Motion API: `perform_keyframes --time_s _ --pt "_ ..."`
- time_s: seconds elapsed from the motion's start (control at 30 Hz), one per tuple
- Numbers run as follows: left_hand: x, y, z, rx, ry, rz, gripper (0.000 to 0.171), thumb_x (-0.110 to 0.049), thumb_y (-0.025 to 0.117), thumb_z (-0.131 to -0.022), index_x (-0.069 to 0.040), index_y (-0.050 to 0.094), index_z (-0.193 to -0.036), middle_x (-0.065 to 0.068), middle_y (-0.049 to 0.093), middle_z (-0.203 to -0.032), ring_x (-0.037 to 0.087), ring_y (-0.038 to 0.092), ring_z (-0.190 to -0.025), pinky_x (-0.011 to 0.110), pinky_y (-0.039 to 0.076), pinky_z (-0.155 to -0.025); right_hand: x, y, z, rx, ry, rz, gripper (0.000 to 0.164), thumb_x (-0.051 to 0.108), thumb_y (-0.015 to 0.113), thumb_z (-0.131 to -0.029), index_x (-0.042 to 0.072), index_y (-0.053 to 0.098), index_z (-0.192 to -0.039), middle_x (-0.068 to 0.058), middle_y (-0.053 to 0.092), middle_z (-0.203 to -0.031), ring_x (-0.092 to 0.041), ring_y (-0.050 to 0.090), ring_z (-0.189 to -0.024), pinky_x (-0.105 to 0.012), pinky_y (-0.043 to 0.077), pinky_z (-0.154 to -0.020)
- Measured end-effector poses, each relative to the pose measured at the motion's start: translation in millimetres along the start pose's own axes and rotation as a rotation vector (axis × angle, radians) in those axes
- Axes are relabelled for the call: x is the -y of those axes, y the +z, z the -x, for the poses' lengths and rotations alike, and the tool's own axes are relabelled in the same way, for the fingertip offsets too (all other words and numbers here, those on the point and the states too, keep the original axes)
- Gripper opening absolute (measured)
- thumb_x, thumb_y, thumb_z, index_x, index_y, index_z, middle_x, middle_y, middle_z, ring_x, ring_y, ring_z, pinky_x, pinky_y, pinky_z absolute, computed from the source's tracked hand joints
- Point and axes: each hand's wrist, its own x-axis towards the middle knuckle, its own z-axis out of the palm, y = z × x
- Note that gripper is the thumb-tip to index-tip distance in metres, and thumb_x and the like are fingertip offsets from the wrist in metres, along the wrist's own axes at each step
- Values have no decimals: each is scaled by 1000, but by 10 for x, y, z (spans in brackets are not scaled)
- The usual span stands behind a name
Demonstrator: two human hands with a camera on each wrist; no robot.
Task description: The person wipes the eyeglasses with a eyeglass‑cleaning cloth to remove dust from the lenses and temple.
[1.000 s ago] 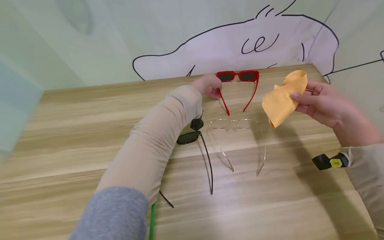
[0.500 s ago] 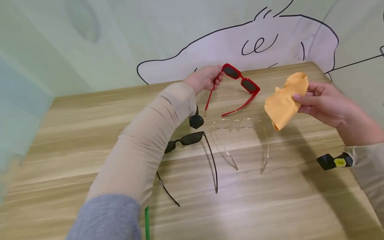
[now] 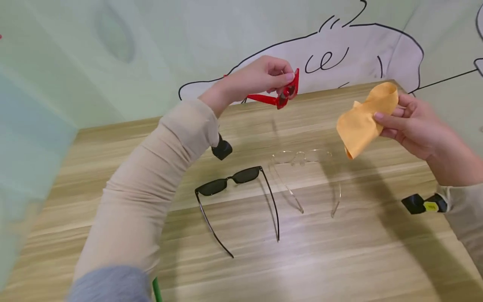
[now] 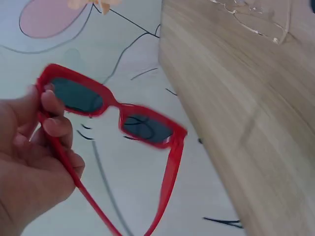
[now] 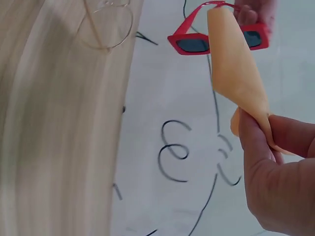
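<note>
My left hand (image 3: pixel 264 75) holds a pair of red sunglasses (image 3: pixel 288 93) above the back edge of the table. In the left wrist view, its fingers are curled round one temple of the red sunglasses (image 4: pixel 113 101) near the hinge, and both temples are unfolded. On the right, my right hand (image 3: pixel 424 126) pinches a yellow-orange cloth (image 3: pixel 362 123) between thumb and fingers, off the table. The right wrist view shows the cloth (image 5: pixel 234 59) hanging in front of the red sunglasses from that camera's side; whether they touch does not show.
Black sunglasses (image 3: pixel 213 187) lie with temples spread on the wooden table (image 3: pixel 320 264). To their right are thin clear glasses (image 3: pixel 288 188) with a fine metal frame. Part of a green object (image 3: pixel 156 289) shows beside the left sleeve. A wall with line drawings (image 3: pixel 241 37) stands behind.
The left hand has picked the red sunglasses up from the table's back, turning and raising them. The left arm has shifted left, uncovering the black sunglasses. The right hand keeps holding the cloth.
</note>
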Motion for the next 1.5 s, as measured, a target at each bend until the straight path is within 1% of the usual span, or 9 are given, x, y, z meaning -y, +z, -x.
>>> perform_keyframes --time_s 0.3,0.43,0.57,0.67,0.87,1.0,1.17,1.4,1.5 --pt "-387 94 614 105 52 -238 29 -25 63 -90 -7 60 -68 2 43 -59 15 35 -60 26 28 -57 34 407 95 -69 -121 165 35 -15 54 -86 2 54 -116 -11 70 -95 -20 68 -79 -27 55 -64" --pt "-385 137 901 148 165 -343 21 -18 61 -91 -10 63 -72 0 52 -61 12 33 -53 24 27 -51 6 651 122 -46 -203 241 35 -15 57 -84 0 54 -115 -11 70 -93 -19 69 -78 -27 55 -64" --pt "-315 164 1165 108 267 -288 12 -10 60 -91 -10 64 -80 0 56 -71 14 42 -60 26 37 -55 -27 965 197 -74 -340 420 31 -12 62 -83 -2 60 -112 -8 71 -90 -15 68 -75 -22 54 -64" --pt "-241 190 1307 13 340 -195 9 -2 61 -89 -8 64 -83 0 58 -76 16 50 -70 30 44 -63 -113 1221 227 -125 -575 608 25 -13 64 -80 -7 65 -105 -9 70 -91 -13 67 -74 -17 52 -63" --pt "-117 324 1349 -159 575 16 27 -25 65 -89 0 62 -81 3 55 -71 18 48 -68 30 40 -63 -436 1830 95 -288 -1307 928 23 -11 67 -78 4 74 -94 -13 70 -93 -23 68 -82 -29 54 -76" --pt "-75 415 1302 -195 648 100 42 -32 64 -88 9 61 -86 3 59 -76 19 50 -71 30 42 -65 -543 2176 47 -291 -1555 1028 27 -13 71 -73 1 73 -96 -13 69 -98 -26 68 -89 -36 53 -79" --pt "-21 444 1284 -196 655 175 36 -31 65 -87 5 64 -89 2 60 -80 18 51 -72 28 44 -62 -607 2151 67 -215 -1673 1110 18 -8 72 -75 -2 72 -93 -14 70 -97 -26 68 -87 -37 54 -77" --pt "-23 457 1250 -168 636 261 25 -32 66 -87 -6 67 -87 4 55 -74 18 47 -68 27 41 -57 -632 1973 70 -291 -1505 1050 18 -10 68 -79 -1 71 -94 -15 69 -98 -28 67 -91 -39 52 -81" --pt "-35 492 1209 -168 628 324 19 -30 66 -87 -11 69 -89 3 60 -81 18 53 -72 26 47 -62 -599 2092 42 -284 -1559 1027 21 -11 71 -75 -2 71 -93 -14 69 -99 -28 67 -91 -39 53 -80"
